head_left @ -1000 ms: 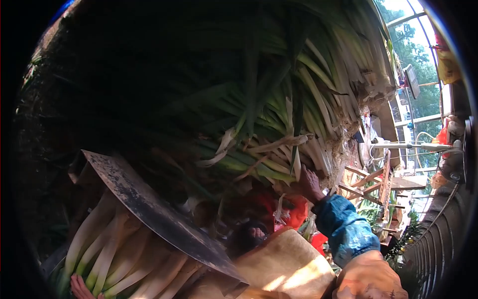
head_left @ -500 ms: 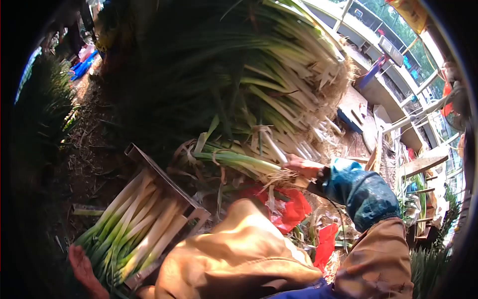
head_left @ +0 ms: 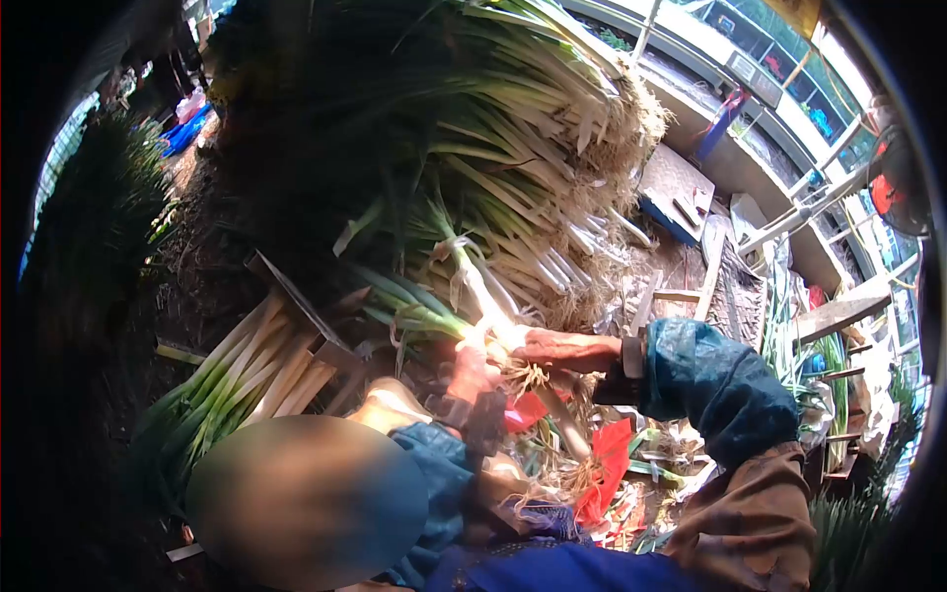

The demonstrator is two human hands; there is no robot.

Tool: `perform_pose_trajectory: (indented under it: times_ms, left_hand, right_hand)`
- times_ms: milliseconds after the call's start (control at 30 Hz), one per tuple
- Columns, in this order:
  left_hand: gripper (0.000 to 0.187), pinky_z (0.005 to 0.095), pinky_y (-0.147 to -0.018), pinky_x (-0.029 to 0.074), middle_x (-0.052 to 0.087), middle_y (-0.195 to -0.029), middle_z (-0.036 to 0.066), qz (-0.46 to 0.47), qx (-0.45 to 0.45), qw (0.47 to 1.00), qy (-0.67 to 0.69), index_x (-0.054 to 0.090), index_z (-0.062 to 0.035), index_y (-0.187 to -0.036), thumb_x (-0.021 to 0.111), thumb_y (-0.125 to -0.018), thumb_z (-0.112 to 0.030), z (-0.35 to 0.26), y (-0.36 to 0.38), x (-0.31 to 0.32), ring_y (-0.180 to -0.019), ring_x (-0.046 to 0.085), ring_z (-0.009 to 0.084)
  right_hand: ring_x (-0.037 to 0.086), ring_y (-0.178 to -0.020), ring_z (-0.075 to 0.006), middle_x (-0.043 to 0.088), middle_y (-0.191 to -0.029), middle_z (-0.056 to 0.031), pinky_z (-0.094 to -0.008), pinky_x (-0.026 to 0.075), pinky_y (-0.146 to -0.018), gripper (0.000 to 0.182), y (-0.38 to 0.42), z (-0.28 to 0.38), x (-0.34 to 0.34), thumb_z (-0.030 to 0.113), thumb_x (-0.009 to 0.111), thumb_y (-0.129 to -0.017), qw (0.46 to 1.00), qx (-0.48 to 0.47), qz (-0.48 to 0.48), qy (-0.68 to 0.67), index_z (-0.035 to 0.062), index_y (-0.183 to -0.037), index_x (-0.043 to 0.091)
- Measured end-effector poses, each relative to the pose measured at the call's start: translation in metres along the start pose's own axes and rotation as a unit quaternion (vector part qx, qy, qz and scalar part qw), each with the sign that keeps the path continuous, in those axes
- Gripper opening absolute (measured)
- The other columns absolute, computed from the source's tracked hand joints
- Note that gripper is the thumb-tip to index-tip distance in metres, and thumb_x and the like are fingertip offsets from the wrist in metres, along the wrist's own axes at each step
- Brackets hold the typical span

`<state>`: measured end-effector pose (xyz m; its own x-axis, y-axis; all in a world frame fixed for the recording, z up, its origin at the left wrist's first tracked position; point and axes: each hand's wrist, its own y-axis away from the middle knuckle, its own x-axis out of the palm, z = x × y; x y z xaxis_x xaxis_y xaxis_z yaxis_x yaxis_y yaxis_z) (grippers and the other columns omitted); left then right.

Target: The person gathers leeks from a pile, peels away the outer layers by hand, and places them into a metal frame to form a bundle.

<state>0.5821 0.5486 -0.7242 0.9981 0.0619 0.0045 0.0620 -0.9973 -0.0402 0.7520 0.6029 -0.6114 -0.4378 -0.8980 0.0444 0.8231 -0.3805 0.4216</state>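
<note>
My right hand [head_left: 521, 338] reaches in from the right, its fingers wrapped around the pale stalks of some green onions [head_left: 477, 288]. Right beside it, my left hand [head_left: 473, 369] is closed on the lower part of green onions [head_left: 434, 318] whose leaves point up and left. Roots hang below the two hands. Just beyond lies a large pile of green onions [head_left: 538, 183], with root ends to the right and leaves in deep shade. At lower left, more green onions [head_left: 247, 355] lie against a narrow frame [head_left: 294, 288].
Torn red plastic [head_left: 604, 469] and loose trimmings lie below my hands. On the right are boards [head_left: 838, 318], a flat panel [head_left: 679, 185] and metal poles [head_left: 804, 219]. A blurred oval hides part of the lower left.
My left hand has come from the lower left edge to the green onions beside my right hand. My right hand has moved slightly left, and the view has shifted.
</note>
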Motion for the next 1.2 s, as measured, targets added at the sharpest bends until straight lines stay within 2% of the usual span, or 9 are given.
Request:
perform_pose_trajectory:
  times_ms: [100, 233, 367, 467, 533, 600, 767, 967, 1200]
  left_hand:
    - [0.026, 0.0288, -0.065, 0.055, 0.066, -0.087, 0.010, 0.002, 0.161, 0.960, -0.228, 0.058, 0.0038, -0.105, 0.061, -0.087, -0.014, 0.008, 0.002, 0.010, -0.076, 0.066, 0.0214]
    - [0.025, 0.0288, -0.065, 0.054, 0.065, -0.087, 0.010, 0.022, -0.024, 0.999, -0.021, 0.058, 0.0038, -0.105, 0.061, -0.087, -0.014, 0.013, 0.012, 0.016, -0.075, 0.066, 0.0213]
    - [0.025, 0.0287, -0.065, 0.054, 0.065, -0.086, 0.010, 0.007, -0.264, 0.918, 0.296, 0.058, 0.0038, -0.105, 0.061, -0.087, -0.013, 0.022, 0.020, 0.023, -0.075, 0.066, 0.0211]
    - [0.025, 0.0287, -0.064, 0.054, 0.065, -0.086, 0.010, -0.002, -0.337, 0.847, 0.410, 0.059, 0.0038, -0.104, 0.062, -0.086, -0.013, 0.026, 0.022, 0.028, -0.075, 0.066, 0.0210]
    - [0.024, 0.0287, -0.064, 0.054, 0.065, -0.086, 0.010, -0.004, -0.353, 0.830, 0.433, 0.059, 0.0038, -0.104, 0.062, -0.086, -0.013, 0.027, 0.020, 0.027, -0.075, 0.066, 0.0210]
    - [0.024, 0.0286, -0.064, 0.054, 0.065, -0.085, 0.010, -0.007, -0.358, 0.823, 0.442, 0.059, 0.0038, -0.104, 0.062, -0.086, -0.012, 0.028, 0.016, 0.021, -0.075, 0.065, 0.0209]
    - [0.023, 0.0286, -0.064, 0.054, 0.065, -0.085, 0.010, -0.009, -0.372, 0.812, 0.449, 0.059, 0.0038, -0.103, 0.062, -0.086, -0.012, 0.032, 0.015, 0.012, -0.074, 0.065, 0.0207]
    - [0.023, 0.0285, -0.064, 0.054, 0.065, -0.084, 0.010, -0.006, -0.389, 0.801, 0.455, 0.059, 0.0038, -0.103, 0.062, -0.086, -0.011, 0.036, 0.025, 0.015, -0.074, 0.065, 0.0205]
    - [0.022, 0.0284, -0.063, 0.054, 0.065, -0.083, 0.010, 0.000, -0.405, 0.792, 0.457, 0.059, 0.0038, -0.102, 0.062, -0.086, -0.010, 0.039, 0.033, 0.022, -0.073, 0.065, 0.0203]
  right_hand:
    - [0.052, -0.096, -0.0189, 0.053, -0.107, -0.0133, -0.0353, 0.044, -0.078, 0.049, 0.014, 0.002, -0.004, 0.043, 0.053, -0.093, 0.995, 0.015, 0.048, 0.088, 0.0004, -0.117, 0.054]
    - [0.045, -0.118, -0.0405, 0.041, -0.132, -0.0229, -0.0432, 0.038, -0.100, 0.096, 0.037, 0.002, 0.025, 0.061, 0.064, -0.076, 0.896, -0.029, -0.175, 0.407, 0.0059, -0.144, 0.023]
    - [0.048, -0.100, -0.0288, 0.048, -0.118, -0.0132, -0.0393, 0.044, -0.075, 0.055, -0.003, -0.027, 0.058, 0.028, 0.071, -0.065, 0.716, -0.187, -0.219, 0.636, 0.0086, -0.112, 0.051]
    - [0.047, -0.098, -0.0285, 0.049, -0.103, -0.0080, -0.0375, 0.043, -0.077, 0.040, -0.003, -0.035, 0.073, 0.024, 0.062, -0.075, 0.666, -0.167, -0.233, 0.688, 0.0074, -0.111, 0.056]
    - [0.049, -0.091, -0.0249, 0.051, -0.090, -0.0052, -0.0379, 0.043, -0.078, 0.041, 0.014, -0.026, 0.078, 0.025, 0.058, -0.082, 0.692, -0.209, -0.227, 0.653, 0.0082, -0.120, 0.054]
    - [0.050, -0.095, -0.0260, 0.053, -0.093, -0.0062, -0.0364, 0.044, -0.085, 0.029, 0.028, -0.028, 0.081, 0.016, 0.058, -0.078, 0.735, -0.182, -0.194, 0.623, 0.0047, -0.105, 0.056]
    - [0.055, -0.083, -0.0246, 0.054, -0.083, -0.0051, -0.0358, 0.048, -0.072, 0.020, 0.050, -0.016, 0.086, 0.018, 0.058, -0.084, 0.766, -0.258, -0.197, 0.555, 0.0094, -0.102, 0.055]
    - [0.058, -0.070, -0.0135, 0.056, -0.079, -0.0068, -0.0269, 0.047, -0.061, 0.013, 0.048, -0.036, 0.091, 0.008, 0.064, -0.087, 0.946, -0.108, -0.300, 0.054, 0.0005, -0.097, 0.060]
    - [0.059, -0.075, -0.0202, 0.060, -0.084, -0.0074, -0.0330, 0.047, -0.069, 0.016, 0.052, -0.020, 0.110, 0.006, 0.065, -0.081, 0.940, -0.148, -0.197, 0.235, 0.0041, -0.096, 0.059]
